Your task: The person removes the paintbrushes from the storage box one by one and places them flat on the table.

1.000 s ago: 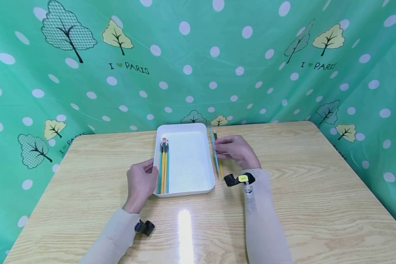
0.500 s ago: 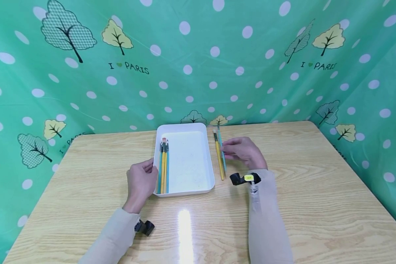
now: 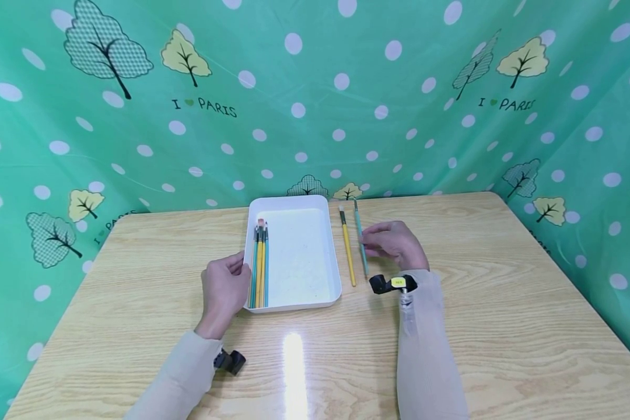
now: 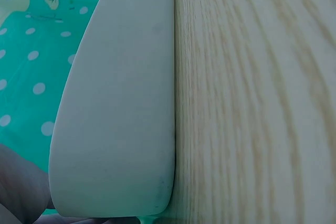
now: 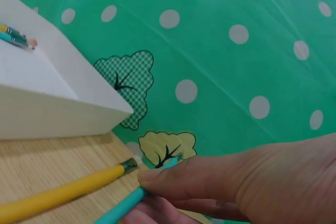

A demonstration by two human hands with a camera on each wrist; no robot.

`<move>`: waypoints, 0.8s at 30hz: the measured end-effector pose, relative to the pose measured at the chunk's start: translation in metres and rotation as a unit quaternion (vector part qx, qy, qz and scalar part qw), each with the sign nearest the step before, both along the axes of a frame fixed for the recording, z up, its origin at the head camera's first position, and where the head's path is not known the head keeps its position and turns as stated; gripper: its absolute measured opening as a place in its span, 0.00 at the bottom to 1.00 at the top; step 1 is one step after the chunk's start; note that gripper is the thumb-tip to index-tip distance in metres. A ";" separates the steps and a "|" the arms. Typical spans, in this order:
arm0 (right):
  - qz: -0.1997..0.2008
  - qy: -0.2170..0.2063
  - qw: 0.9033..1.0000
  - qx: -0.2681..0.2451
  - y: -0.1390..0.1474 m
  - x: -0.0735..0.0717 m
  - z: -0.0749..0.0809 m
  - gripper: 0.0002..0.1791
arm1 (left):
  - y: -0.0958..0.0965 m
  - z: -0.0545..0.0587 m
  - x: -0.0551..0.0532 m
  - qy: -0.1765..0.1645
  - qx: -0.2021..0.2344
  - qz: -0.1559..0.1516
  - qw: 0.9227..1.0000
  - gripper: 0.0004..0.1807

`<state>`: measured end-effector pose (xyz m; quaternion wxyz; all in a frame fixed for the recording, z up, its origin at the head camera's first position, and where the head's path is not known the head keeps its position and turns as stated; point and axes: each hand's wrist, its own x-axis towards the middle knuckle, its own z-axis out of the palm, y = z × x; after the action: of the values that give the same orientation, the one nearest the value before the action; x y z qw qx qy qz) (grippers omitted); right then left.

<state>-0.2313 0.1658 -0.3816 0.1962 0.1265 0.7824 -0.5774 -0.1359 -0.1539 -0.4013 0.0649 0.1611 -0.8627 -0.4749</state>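
Observation:
A white rectangular tray (image 3: 304,256) stands on the table, with several yellow and teal paintbrushes (image 3: 261,265) lying side by side along its left wall. My left hand (image 3: 226,290) grips that left wall between thumb and fingers; the left wrist view shows mostly the tray's outer side (image 4: 115,103). Right of the tray, my right hand (image 3: 396,242) pinches a teal paintbrush (image 3: 359,230) between thumb and fingertips, its bristles pointing away from me. A yellow paintbrush (image 3: 348,248) lies on the wood between the tray and the teal one, apart from both.
The light wooden table (image 3: 504,303) reaches back to a green polka-dot cloth (image 3: 341,111) hanging behind it. A bright light reflection (image 3: 294,373) shows on the tabletop in front of the tray.
My right hand has carried the teal paintbrush rightward, from beside the tray across the yellow paintbrush to its right side. The left hand and tray have stayed in place.

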 end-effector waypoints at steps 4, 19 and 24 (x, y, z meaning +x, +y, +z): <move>-0.013 -0.008 1.000 0.015 0.001 -0.001 -0.002 0.18 | 0.000 0.000 0.000 0.002 0.002 0.000 1.000 0.20; -0.039 0.007 0.997 0.066 -0.005 -0.003 -0.014 0.13 | 0.001 -0.001 -0.001 0.006 0.006 -0.003 1.000 0.20; -0.046 0.006 0.995 0.086 -0.007 -0.004 -0.018 0.13 | 0.001 -0.001 0.000 0.006 0.002 -0.002 1.000 0.20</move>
<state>-0.2351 0.1586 -0.3993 0.1533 0.1753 0.8235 -0.5174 -0.1357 -0.1531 -0.4021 0.0691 0.1564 -0.8618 -0.4776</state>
